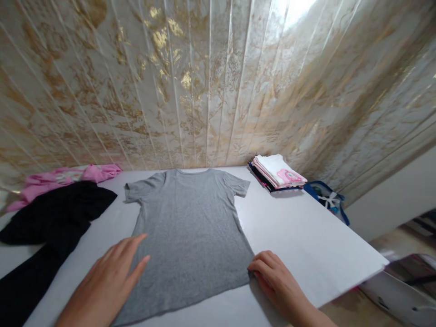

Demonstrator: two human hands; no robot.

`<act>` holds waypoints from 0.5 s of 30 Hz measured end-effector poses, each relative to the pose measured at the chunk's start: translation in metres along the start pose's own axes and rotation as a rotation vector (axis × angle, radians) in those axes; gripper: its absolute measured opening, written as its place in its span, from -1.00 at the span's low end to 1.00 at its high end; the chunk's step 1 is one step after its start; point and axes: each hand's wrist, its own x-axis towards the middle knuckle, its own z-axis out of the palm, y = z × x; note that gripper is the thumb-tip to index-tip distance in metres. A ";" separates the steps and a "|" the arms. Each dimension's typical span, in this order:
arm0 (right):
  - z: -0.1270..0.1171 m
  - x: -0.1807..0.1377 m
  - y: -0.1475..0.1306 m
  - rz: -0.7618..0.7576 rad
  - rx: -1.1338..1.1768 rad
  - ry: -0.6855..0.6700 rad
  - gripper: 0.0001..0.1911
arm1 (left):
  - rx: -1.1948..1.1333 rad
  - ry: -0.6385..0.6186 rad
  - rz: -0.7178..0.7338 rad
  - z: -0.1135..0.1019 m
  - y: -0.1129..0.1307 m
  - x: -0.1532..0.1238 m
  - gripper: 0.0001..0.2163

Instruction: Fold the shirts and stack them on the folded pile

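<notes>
A pale, pleated curtain (190, 95) with a glossy gold pattern hangs behind the smooth white table (299, 245) in front of me. At the far left, a crumpled pink cloth (102, 172) lies in soft folds along the back edge, and a matte black garment (68, 209) sprawls in front of it, a long dark length trailing toward me. In the middle, the grey T-shirt (190, 227) lies spread flat, its fine-textured knit lightly rippled, neckline at the far side, short sleeves out to both sides and hem nearest me. Right of it, near the back, sits a squared stack of folded clothes (277, 172), topped by a white piece with a pink print. Past the table's right edge is a blue-trimmed bag (329, 200).

My left hand (105, 272) hangs over the shirt's lower left side, palm down, fingers stretched forward and thumb spread apart, with nothing in its grasp. My right hand (275, 272) reaches in from the lower right, fingers curled together, pinching the hem's right corner between fingertips and thumb.
</notes>
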 end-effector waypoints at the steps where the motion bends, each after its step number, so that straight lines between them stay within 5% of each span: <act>1: 0.000 0.000 -0.001 -0.005 -0.011 -0.001 -0.69 | -0.061 -0.091 0.026 0.000 0.019 0.011 -0.52; 6: -0.006 -0.006 -0.002 -0.013 -0.080 -0.067 -0.71 | -0.093 -0.246 0.205 0.027 0.068 0.073 -0.55; 10: -0.023 -0.006 -0.004 0.003 -0.064 -0.150 -0.84 | 0.105 -0.214 0.052 0.057 0.051 0.109 -0.43; 15: -0.031 0.047 0.005 0.091 0.013 -0.057 -0.68 | 0.243 -0.197 -0.014 0.080 0.038 0.102 -0.37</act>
